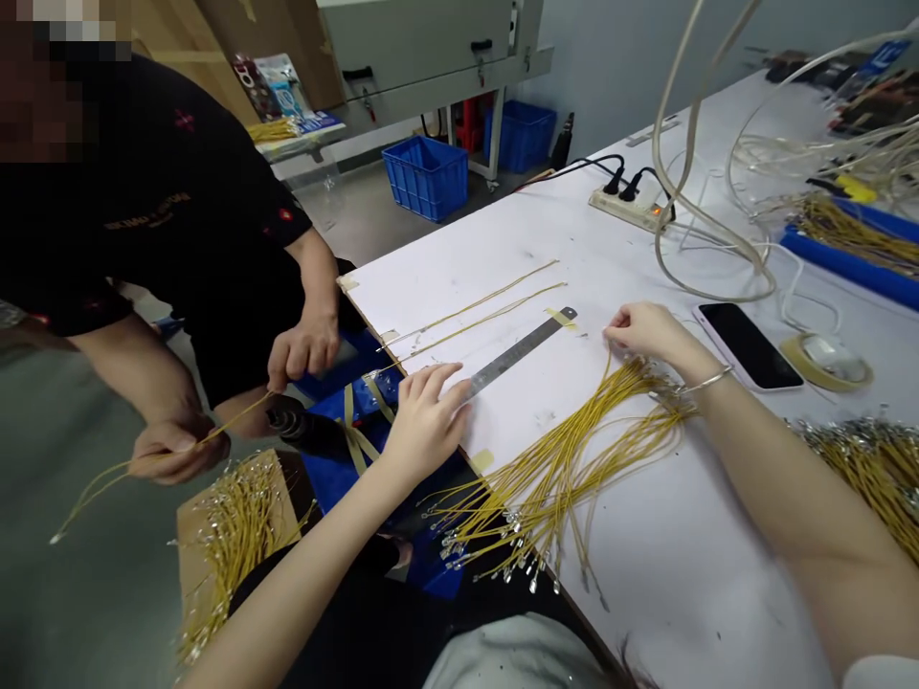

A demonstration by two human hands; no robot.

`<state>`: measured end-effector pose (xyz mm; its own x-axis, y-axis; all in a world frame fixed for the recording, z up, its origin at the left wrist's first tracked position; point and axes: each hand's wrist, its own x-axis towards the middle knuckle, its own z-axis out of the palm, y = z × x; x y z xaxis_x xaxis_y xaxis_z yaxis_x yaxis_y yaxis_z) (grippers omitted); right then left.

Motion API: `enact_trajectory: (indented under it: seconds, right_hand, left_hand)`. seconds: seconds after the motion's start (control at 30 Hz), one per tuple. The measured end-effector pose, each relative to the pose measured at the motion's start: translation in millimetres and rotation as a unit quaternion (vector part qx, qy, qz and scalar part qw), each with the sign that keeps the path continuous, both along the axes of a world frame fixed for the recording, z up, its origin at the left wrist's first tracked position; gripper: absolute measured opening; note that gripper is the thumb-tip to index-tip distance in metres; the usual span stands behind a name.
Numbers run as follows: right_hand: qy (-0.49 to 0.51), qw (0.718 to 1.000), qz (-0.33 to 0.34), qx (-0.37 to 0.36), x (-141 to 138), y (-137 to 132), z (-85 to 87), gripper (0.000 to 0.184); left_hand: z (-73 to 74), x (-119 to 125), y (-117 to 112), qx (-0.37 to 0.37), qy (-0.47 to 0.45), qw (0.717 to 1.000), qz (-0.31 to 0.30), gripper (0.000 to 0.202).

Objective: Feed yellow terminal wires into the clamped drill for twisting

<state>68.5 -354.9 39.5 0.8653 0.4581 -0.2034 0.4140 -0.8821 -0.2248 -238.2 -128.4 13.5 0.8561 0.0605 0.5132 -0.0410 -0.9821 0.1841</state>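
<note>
My left hand [425, 421] lies flat on the near end of a steel ruler [521, 350] taped to the white table [646, 555], fingers stretched out. My right hand [642, 332] is closed in a pinch on the far ends of a bundle of yellow wires [567, 459] that fans out toward the table's near edge, metal terminals at the tips. Two single yellow wires [488, 311] lie straight beyond the ruler.
A person in black stands at left, hands [305, 349] on a blue fixture and a yellow wire. More wire bundles [872, 469] lie at right and on a board [230, 536] below. A phone [747, 344], tape roll [825, 362], power strip [632, 206] and cable loops sit behind.
</note>
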Motion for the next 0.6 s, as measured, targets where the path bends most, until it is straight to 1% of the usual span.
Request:
enact_trajectory:
  seconds: [0.03,0.13,0.2,0.27,0.3,0.37,0.4,0.43,0.47,0.5,0.53,0.57,0.6]
  right_hand:
    - [-0.012,1.0,-0.006,0.015,-2.6,2.2,-1.4,0.006]
    - [0.004,0.997,-0.016,0.081,-12.0,9.5,-5.0,0.016]
    - [0.021,0.992,-0.026,0.119,-18.8,14.7,-4.6,0.014]
    - [0.013,0.985,-0.061,0.161,-25.6,19.0,1.3,0.007]
    - [0.01,0.977,-0.085,0.196,-29.1,20.5,7.0,0.008]
    - [0.022,0.946,-0.122,0.301,-37.9,21.3,25.1,0.016]
    - [0.037,0.923,-0.123,0.362,-44.0,20.5,37.5,0.02]
    - [0.05,0.898,-0.109,0.423,-51.7,18.8,52.1,0.022]
    - [0.053,0.874,-0.079,0.476,-60.9,16.3,68.3,0.022]
    - [0.03,0.852,-0.041,0.521,-71.6,13.1,85.6,0.02]
    - [-0.002,0.829,0.006,0.56,-83.1,9.1,103.5,0.02]
    - [-0.046,0.796,0.044,0.603,-94.6,4.6,121.2,0.02]
    - [-0.075,0.777,0.065,0.622,-105.4,-0.1,138.1,0.022]
  left_hand:
    - [0.7,0.8,-6.3,-0.015,0.009,1.0,-0.002,0.024]
    - [3.2,0.8,-24.3,-0.068,0.036,0.997,-0.013,0.025]
    - [5.4,-1.0,-33.9,-0.107,0.048,0.993,-0.022,0.026]
    - [7.8,-4.1,-39.9,-0.142,0.056,0.988,-0.027,0.027]
    - [8.9,-6.1,-41.4,-0.157,0.059,0.985,-0.029,0.027]
    - [10.8,-10.2,-41.7,-0.186,0.06,0.98,-0.031,0.027]
    - [11.7,-12.3,-41.0,-0.201,0.059,0.977,-0.033,0.026]
    - [12.8,-14.1,-40.0,-0.219,0.056,0.974,-0.036,0.026]
    - [14.3,-15.8,-39.1,-0.24,0.053,0.969,-0.041,0.025]
    - [16.5,-17.2,-38.5,-0.264,0.049,0.962,-0.048,0.025]
    - [19.5,-18.3,-38.3,-0.291,0.044,0.954,-0.056,0.024]
    - [23.5,-19.3,-38.6,-0.32,0.038,0.945,-0.065,0.024]
    - [28.4,-20.2,-39.3,-0.347,0.03,0.935,-0.074,0.023]
